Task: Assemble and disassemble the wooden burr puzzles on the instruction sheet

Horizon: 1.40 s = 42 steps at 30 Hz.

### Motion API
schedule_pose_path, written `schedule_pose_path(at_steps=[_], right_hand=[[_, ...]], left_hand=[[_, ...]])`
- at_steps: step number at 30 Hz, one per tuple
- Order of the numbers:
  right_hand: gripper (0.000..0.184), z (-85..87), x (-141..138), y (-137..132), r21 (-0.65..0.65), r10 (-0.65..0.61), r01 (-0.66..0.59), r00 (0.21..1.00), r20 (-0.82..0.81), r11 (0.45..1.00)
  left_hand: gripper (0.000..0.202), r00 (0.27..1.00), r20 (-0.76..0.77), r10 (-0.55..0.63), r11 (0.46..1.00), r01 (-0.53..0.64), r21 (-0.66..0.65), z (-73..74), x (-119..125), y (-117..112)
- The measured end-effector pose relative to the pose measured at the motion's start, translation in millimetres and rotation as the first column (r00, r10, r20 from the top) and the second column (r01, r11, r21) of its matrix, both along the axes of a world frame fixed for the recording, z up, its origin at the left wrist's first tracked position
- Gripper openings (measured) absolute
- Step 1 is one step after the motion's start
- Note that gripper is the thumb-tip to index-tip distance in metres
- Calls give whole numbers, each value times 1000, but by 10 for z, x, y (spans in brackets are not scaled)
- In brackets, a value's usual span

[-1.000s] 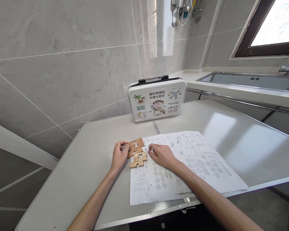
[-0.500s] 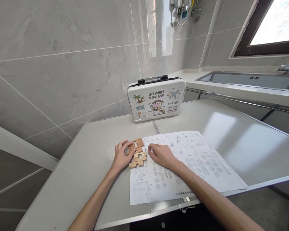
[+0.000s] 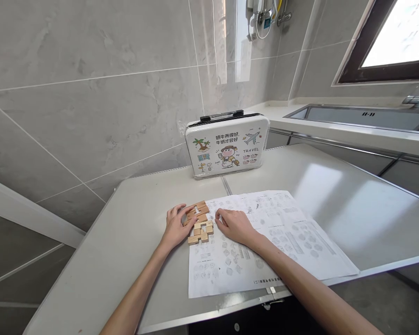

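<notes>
Several notched wooden puzzle pieces lie at the left edge of a printed sheet. My left hand (image 3: pixel 176 225) rests beside the darker brown pieces (image 3: pixel 199 208), fingers spread, with the fingertips and thumb touching them. Just nearer to me sit the paler pieces (image 3: pixel 198 238), set close together with a gap in the middle. My right hand (image 3: pixel 234 225) rests on the printed sheet (image 3: pixel 223 279), right of the pieces and apart from them. Its fingers are curled in, and nothing shows between thumb and forefinger. Part of the brown wood is hidden under my left fingers.
A white case (image 3: pixel 228 146) with cartoon prints and a black handle stands at the back of the light folding table (image 3: pixel 153 195), close to the tiled wall. To the right is a counter with a sink (image 3: pixel 352 114), under a window.
</notes>
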State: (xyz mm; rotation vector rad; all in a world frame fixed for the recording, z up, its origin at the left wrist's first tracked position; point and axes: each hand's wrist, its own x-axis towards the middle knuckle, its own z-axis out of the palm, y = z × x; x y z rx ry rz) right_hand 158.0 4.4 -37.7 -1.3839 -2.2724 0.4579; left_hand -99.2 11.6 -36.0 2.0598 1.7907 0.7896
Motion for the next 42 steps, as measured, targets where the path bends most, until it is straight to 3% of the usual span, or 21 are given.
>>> schedule_pose_path(at_steps=[12,18,22,29,35,42], right_hand=[[11,8,0,-15,6,0,0,1000,-21,1000],[10,-22,-14,-24,-9,-4,4,1000,-27,1000],[10,-11,-14,3,-58,-5,2,999,-50,998],[17,313,-165,299,-97,145,-148,989,-42,984],[34,586,-479,600,-109,304,-291,942,138,951],[41,714,-696,753,-211,462,-412,807,367,886]], left_hand=[[37,996,-82,36,995,-28,96,-11,2,-34],[37,999,-48,2,995,3,98,12,23,-69],[33,997,72,19,992,-28,119,7,5,-79],[31,945,302,123,980,-163,110,-35,-57,-57],[28,942,313,122,979,-166,119,-49,-72,-66],[26,943,310,118,982,-157,106,-61,-79,-83]])
